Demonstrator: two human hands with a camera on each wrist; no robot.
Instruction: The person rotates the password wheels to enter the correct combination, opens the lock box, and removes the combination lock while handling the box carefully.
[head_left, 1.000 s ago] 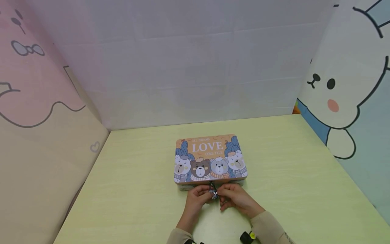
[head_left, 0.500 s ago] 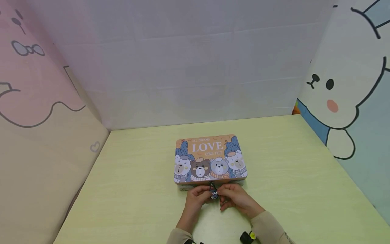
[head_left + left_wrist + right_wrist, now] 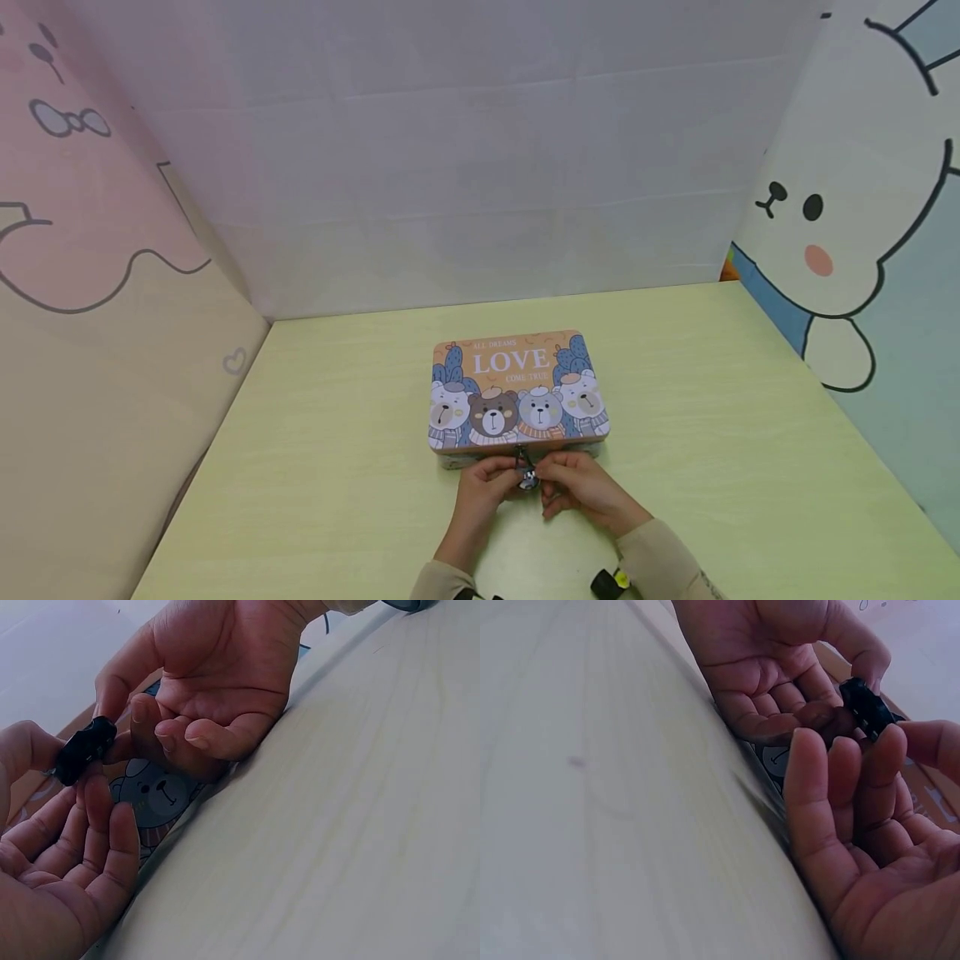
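Note:
A tin box [image 3: 519,392] with printed bears and the word LOVE stands on the table, its lid shut. At the middle of its front hangs a small dark padlock [image 3: 528,477] with a shiny face, which looks black in both wrist views. My left hand [image 3: 480,500] pinches the padlock from the left between thumb and finger. From the right, my right hand [image 3: 588,487] pinches it too, its other fingers loosely curled below. Close up in the left wrist view, the padlock [image 3: 85,750] sits between both hands' fingertips. Its markings are too small to read.
The pale yellow-green table [image 3: 337,450] stretches to both sides of the box. Behind it hangs a white cloth backdrop [image 3: 480,167]. Cartoon-printed panels stand at the left [image 3: 112,375] and right [image 3: 840,250]. A black strap with a yellow part [image 3: 611,582] is by the right sleeve.
The shine on the padlock's face differs slightly between the frames. Both hands keep nearly the same place and grip, and the box has not moved.

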